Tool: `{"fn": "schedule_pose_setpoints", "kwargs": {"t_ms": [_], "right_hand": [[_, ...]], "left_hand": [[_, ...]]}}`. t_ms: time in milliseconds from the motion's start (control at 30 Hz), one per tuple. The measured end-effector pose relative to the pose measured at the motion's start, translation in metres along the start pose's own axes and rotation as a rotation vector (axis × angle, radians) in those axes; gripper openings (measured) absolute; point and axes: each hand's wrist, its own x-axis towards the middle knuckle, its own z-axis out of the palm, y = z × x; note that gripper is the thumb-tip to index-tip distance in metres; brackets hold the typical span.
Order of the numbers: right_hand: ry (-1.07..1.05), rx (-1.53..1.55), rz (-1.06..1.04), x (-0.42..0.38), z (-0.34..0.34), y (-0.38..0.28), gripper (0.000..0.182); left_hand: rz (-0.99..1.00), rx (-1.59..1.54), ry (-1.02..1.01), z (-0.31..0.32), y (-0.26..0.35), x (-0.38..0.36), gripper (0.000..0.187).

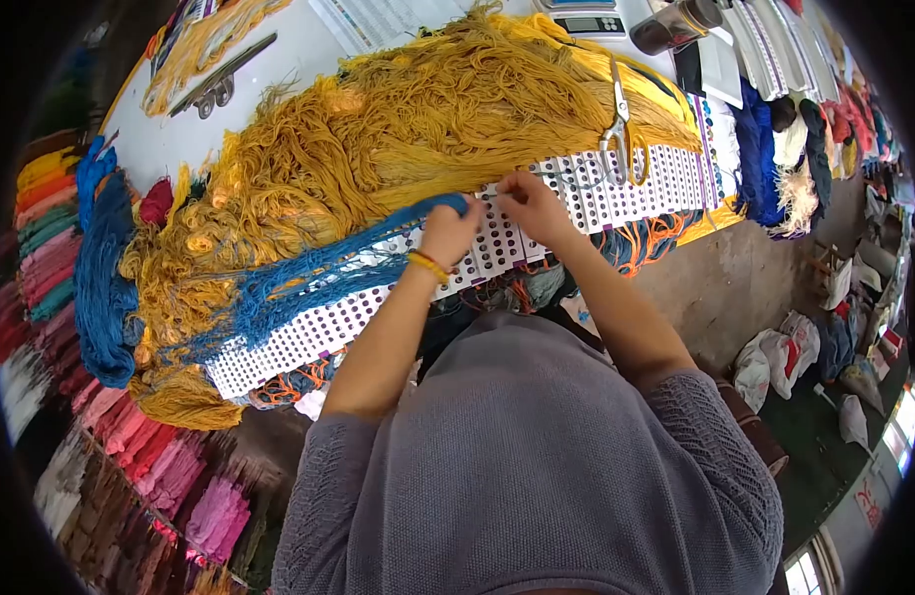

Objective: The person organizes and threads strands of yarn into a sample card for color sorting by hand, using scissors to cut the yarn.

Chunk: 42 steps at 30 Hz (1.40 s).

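My left hand (450,236), with a yellow band at its wrist, is closed around a strand bundle of blue yarn (323,256). The yarn trails leftward over a white strip board with rows of dark holes (666,183). Just to the right, my right hand (537,210) has its thumb and finger pinched together above the board; what lies between them is too small to make out. A thin greyish thread (581,182) lies beyond it. Behind both hands spreads a large heap of mustard-yellow yarn (418,109). Scissors with yellow handles (621,124) rest on the heap's right part.
A digital scale (588,25) and a dark jar (675,27) stand at the back right. Thick blue skeins (105,288) hang off the table's left end. More coloured skeins (760,149) hang at the right, with bags (780,357) on the floor.
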Motion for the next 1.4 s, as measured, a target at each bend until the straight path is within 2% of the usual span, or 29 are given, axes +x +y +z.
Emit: {"fn": "schedule_pose_setpoints", "kwargs": {"t_ms": [33,67,100,133,167,200,233,267,333,367,400,433,500,533,567,633,667,733,767,900,967,1100,1167,1200,1267,1300,1333,1367,1400], "right_hand": [[0.042,-0.216,-0.106,-0.001,0.004,0.004,0.026],[0.054,-0.223,-0.100,-0.001,0.009,0.004,0.028],[0.068,-0.229,-0.096,-0.001,0.013,0.003,0.030],[0.101,-0.224,-0.068,-0.001,0.015,0.000,0.032],[0.102,-0.224,-0.071,-0.001,0.015,0.000,0.032],[0.102,-0.222,-0.071,-0.001,0.015,0.000,0.032],[0.101,-0.220,-0.072,-0.002,0.015,0.000,0.032],[0.100,-0.233,-0.062,-0.002,0.015,0.000,0.033],[0.109,-0.245,-0.031,0.000,0.017,0.001,0.032],[0.124,-0.226,-0.023,0.003,0.017,0.006,0.030],[0.136,-0.207,-0.012,0.004,0.020,0.008,0.028],[0.133,-0.147,0.015,0.001,0.026,0.001,0.023],[-0.029,-0.072,0.010,-0.015,0.044,-0.038,0.022],[-0.124,0.034,-0.001,-0.025,0.057,-0.049,0.022],[-0.219,-0.003,-0.085,-0.030,0.067,-0.053,0.020],[-0.300,0.387,0.165,-0.047,0.078,-0.085,0.015],[-0.311,0.329,0.189,-0.048,0.076,-0.095,0.013],[-0.276,0.369,0.135,-0.049,0.078,-0.093,0.012],[-0.282,0.421,0.116,-0.051,0.079,-0.095,0.011],[-0.286,0.465,0.137,-0.057,0.085,-0.099,0.010],[-0.268,0.314,0.042,-0.057,0.088,-0.094,0.009],[-0.224,0.323,-0.049,-0.064,0.089,-0.099,0.006],[-0.110,0.229,-0.217,-0.060,0.093,-0.084,0.002],[-0.189,0.371,-0.094,-0.059,0.088,-0.096,0.004],[-0.405,1.087,0.258,-0.056,0.074,-0.116,0.008],[-0.358,1.151,0.330,-0.055,0.067,-0.128,0.010],[-0.511,1.260,0.275,-0.049,0.055,-0.121,0.008],[-0.667,1.365,0.214,-0.043,0.035,-0.112,0.007],[-0.563,1.239,0.231,-0.043,0.011,-0.112,0.008]], "left_hand": [[0.009,0.183,0.116,-0.021,0.008,-0.008,0.032],[-0.071,-0.198,0.164,-0.037,-0.012,-0.013,0.034],[0.175,-0.008,0.217,-0.066,-0.043,-0.017,0.032],[-0.266,-0.529,0.032,-0.111,-0.036,-0.035,0.028],[-0.204,-0.789,0.102,-0.146,-0.034,-0.052,0.023],[-0.288,-0.860,0.341,-0.185,-0.042,-0.067,0.022],[-0.205,-0.967,0.654,-0.222,-0.075,-0.079,0.020],[-0.212,-0.966,0.798,-0.269,-0.121,-0.097,0.019],[-0.239,-0.839,1.071,-0.304,-0.134,-0.124,0.021],[-0.283,-0.693,0.895,-0.306,-0.141,-0.125,0.028],[-0.255,-0.630,0.742,-0.283,-0.112,-0.124,0.029],[-0.227,-0.565,0.591,-0.241,-0.061,-0.118,0.031],[-0.244,-0.301,0.248,-0.168,-0.007,-0.107,0.035],[-0.166,-0.465,0.072,-0.132,0.006,-0.105,0.037],[-0.206,-0.601,-0.019,-0.102,0.023,-0.102,0.040],[-0.092,-0.895,-0.146,-0.066,0.027,-0.092,0.049],[-0.084,-0.900,-0.145,-0.066,0.024,-0.093,0.049],[-0.163,-1.204,-0.193,-0.075,0.039,-0.100,0.051],[-0.209,-1.227,-0.171,-0.081,0.048,-0.105,0.053],[-0.244,-1.246,-0.138,-0.089,0.046,-0.112,0.046],[-0.135,-1.054,-0.061,-0.085,0.036,-0.112,0.037],[-0.144,-1.072,0.053,-0.085,0.031,-0.114,0.026],[-0.198,-1.147,0.102,-0.088,0.026,-0.113,0.024],[-0.206,-1.131,0.141,-0.092,0.020,-0.111,0.022],[-0.221,-1.323,0.131,-0.106,-0.009,-0.105,0.017],[-0.217,-1.391,0.101,-0.121,-0.026,-0.099,0.018],[-0.240,-1.369,0.239,-0.139,-0.032,-0.100,0.016],[-0.195,-1.396,0.241,-0.165,-0.072,-0.096,0.017],[-0.175,-1.316,0.354,-0.195,-0.087,-0.103,0.020]]}}
